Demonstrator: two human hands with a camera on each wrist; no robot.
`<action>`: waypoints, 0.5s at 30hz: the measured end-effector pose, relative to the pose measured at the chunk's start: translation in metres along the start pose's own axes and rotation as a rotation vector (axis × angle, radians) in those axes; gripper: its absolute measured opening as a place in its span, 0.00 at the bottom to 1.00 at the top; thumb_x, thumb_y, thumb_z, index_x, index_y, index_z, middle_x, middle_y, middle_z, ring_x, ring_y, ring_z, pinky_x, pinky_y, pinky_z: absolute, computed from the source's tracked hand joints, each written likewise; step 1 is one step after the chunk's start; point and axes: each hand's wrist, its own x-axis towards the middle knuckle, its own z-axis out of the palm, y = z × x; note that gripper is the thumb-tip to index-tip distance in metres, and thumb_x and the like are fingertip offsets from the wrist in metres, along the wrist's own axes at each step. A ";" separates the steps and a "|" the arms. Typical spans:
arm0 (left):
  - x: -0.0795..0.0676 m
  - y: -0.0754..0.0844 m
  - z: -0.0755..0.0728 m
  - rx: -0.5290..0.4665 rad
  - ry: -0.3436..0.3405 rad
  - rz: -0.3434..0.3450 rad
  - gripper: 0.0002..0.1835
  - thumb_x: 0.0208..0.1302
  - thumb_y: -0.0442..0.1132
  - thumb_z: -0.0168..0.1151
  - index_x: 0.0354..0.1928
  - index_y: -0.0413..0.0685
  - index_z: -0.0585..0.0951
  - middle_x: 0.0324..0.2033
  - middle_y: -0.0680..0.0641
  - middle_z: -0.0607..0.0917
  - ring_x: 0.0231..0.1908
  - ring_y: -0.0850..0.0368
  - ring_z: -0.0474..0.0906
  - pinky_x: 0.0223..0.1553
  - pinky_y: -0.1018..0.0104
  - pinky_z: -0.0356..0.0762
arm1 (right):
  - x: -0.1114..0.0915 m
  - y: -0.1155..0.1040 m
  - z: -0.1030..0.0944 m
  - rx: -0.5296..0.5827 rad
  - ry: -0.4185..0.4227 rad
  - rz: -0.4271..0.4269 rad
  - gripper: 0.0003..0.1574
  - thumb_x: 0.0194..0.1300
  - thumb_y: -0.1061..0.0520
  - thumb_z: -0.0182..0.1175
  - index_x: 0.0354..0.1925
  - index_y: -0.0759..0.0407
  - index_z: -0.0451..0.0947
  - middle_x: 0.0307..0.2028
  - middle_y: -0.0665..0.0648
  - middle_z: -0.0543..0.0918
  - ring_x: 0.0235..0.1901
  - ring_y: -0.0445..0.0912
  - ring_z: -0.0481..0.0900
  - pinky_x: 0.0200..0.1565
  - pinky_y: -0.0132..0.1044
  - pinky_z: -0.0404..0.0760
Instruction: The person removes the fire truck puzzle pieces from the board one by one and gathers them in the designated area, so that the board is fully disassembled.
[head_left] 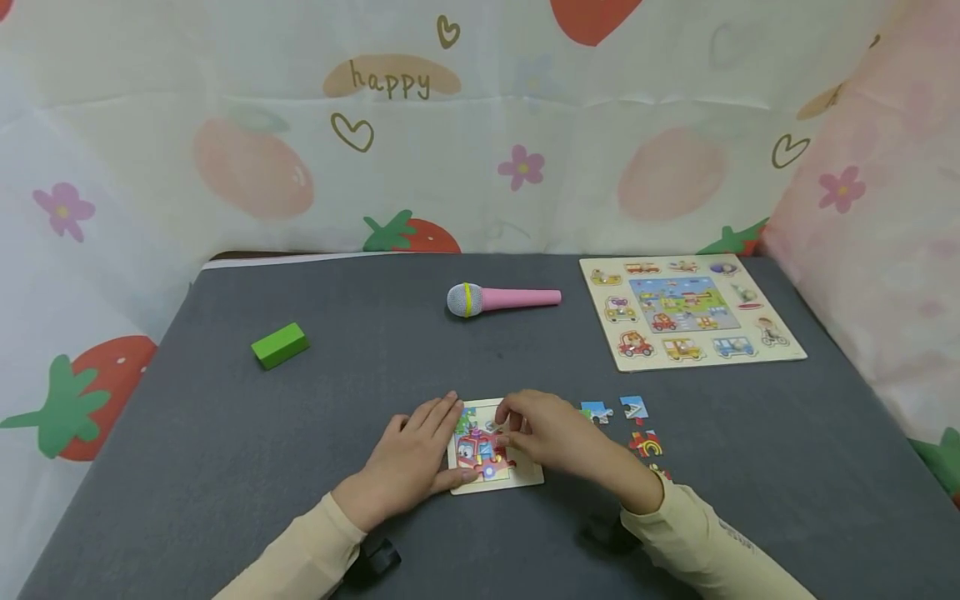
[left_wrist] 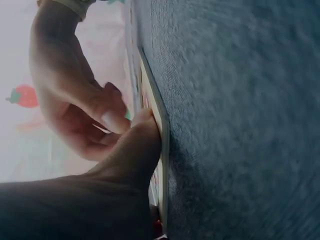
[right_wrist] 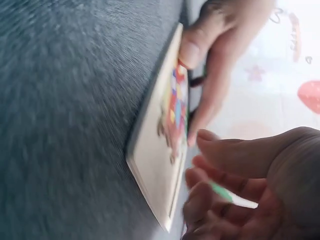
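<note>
A small wooden jigsaw board (head_left: 531, 477) lies on the dark table, its picture of a red vehicle partly filled in. My left hand (head_left: 411, 460) rests along its left side with fingers extended; the thumb presses on the lower rim, as the left wrist view also shows. Over the right part of the board is my right hand (head_left: 551, 429), fingers bent. In the right wrist view it holds a thin puzzle piece (right_wrist: 232, 196) with a green and white edge, partly hidden by the fingers. Loose puzzle pieces (head_left: 647, 443) lie right of the board, some behind the right forearm.
A pink toy microphone (head_left: 517, 298) lies beyond the board. To the left is a green block (head_left: 281, 346). A larger wooden picture board (head_left: 708, 359) with vehicle shapes sits at the back right. A printed cloth (head_left: 480, 183) hangs behind the table.
</note>
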 end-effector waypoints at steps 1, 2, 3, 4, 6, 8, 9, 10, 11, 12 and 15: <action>0.000 0.000 0.000 0.008 0.002 0.001 0.42 0.61 0.62 0.59 0.67 0.38 0.67 0.67 0.41 0.68 0.64 0.48 0.66 0.48 0.53 0.70 | 0.001 -0.001 0.003 -0.013 -0.011 0.008 0.09 0.60 0.57 0.66 0.39 0.57 0.78 0.27 0.48 0.76 0.25 0.38 0.70 0.28 0.30 0.70; 0.000 0.000 -0.001 0.014 0.006 0.003 0.42 0.61 0.62 0.59 0.67 0.39 0.67 0.67 0.41 0.69 0.64 0.48 0.67 0.47 0.53 0.70 | 0.002 -0.002 0.005 -0.023 -0.019 0.016 0.10 0.60 0.57 0.67 0.39 0.57 0.78 0.28 0.48 0.76 0.26 0.39 0.71 0.29 0.31 0.71; -0.001 0.000 -0.001 0.019 0.008 0.007 0.41 0.61 0.62 0.58 0.67 0.40 0.67 0.66 0.41 0.69 0.64 0.48 0.67 0.47 0.53 0.70 | 0.002 -0.003 0.007 -0.034 -0.026 0.023 0.10 0.59 0.57 0.67 0.40 0.57 0.78 0.28 0.49 0.76 0.26 0.39 0.71 0.29 0.31 0.71; -0.001 0.000 -0.001 0.026 0.010 0.010 0.40 0.61 0.62 0.58 0.67 0.41 0.68 0.66 0.41 0.69 0.63 0.48 0.67 0.47 0.53 0.70 | 0.002 -0.003 0.009 -0.041 -0.030 0.031 0.11 0.59 0.57 0.67 0.40 0.58 0.78 0.29 0.49 0.76 0.27 0.39 0.71 0.29 0.32 0.71; -0.001 -0.001 -0.001 0.037 0.015 0.016 0.39 0.62 0.62 0.58 0.68 0.44 0.68 0.66 0.40 0.69 0.63 0.48 0.68 0.47 0.53 0.70 | 0.002 -0.004 0.011 -0.045 -0.025 0.045 0.12 0.59 0.57 0.68 0.40 0.57 0.77 0.29 0.50 0.76 0.27 0.40 0.71 0.30 0.32 0.72; -0.001 -0.001 0.000 0.040 0.018 0.022 0.38 0.62 0.62 0.57 0.67 0.47 0.69 0.66 0.39 0.69 0.63 0.47 0.68 0.47 0.52 0.70 | 0.001 -0.005 0.012 -0.045 -0.012 0.047 0.11 0.58 0.57 0.68 0.39 0.58 0.77 0.30 0.50 0.76 0.27 0.40 0.71 0.30 0.33 0.72; -0.001 -0.001 0.000 0.042 0.020 0.027 0.37 0.62 0.62 0.57 0.67 0.49 0.69 0.66 0.39 0.69 0.63 0.46 0.68 0.47 0.52 0.70 | 0.001 -0.005 0.012 -0.046 -0.006 0.047 0.11 0.59 0.57 0.68 0.39 0.58 0.77 0.30 0.50 0.76 0.27 0.40 0.71 0.30 0.33 0.72; -0.001 -0.001 0.000 0.043 0.018 0.028 0.37 0.62 0.62 0.57 0.67 0.49 0.69 0.66 0.39 0.69 0.63 0.46 0.68 0.47 0.52 0.70 | 0.000 -0.005 0.012 -0.046 -0.002 0.046 0.11 0.59 0.57 0.68 0.39 0.58 0.77 0.30 0.51 0.76 0.27 0.40 0.71 0.30 0.33 0.72; -0.001 -0.001 0.000 0.041 0.018 0.032 0.37 0.62 0.62 0.57 0.67 0.49 0.69 0.66 0.38 0.69 0.63 0.46 0.68 0.46 0.52 0.70 | 0.000 -0.006 0.012 -0.045 0.003 0.047 0.11 0.59 0.57 0.68 0.38 0.58 0.77 0.30 0.51 0.76 0.28 0.40 0.72 0.30 0.33 0.72; -0.001 -0.002 0.001 0.044 0.020 0.038 0.37 0.63 0.63 0.56 0.67 0.49 0.70 0.66 0.38 0.69 0.63 0.45 0.68 0.46 0.52 0.70 | 0.000 -0.006 0.012 -0.044 0.006 0.046 0.11 0.59 0.58 0.68 0.38 0.58 0.77 0.31 0.51 0.76 0.28 0.40 0.72 0.31 0.33 0.72; 0.000 -0.002 0.001 0.022 0.003 0.051 0.37 0.63 0.62 0.56 0.67 0.47 0.69 0.66 0.36 0.68 0.63 0.44 0.67 0.47 0.50 0.69 | -0.001 -0.007 0.013 -0.042 0.013 0.047 0.10 0.59 0.58 0.68 0.38 0.58 0.76 0.31 0.51 0.76 0.28 0.40 0.72 0.31 0.34 0.73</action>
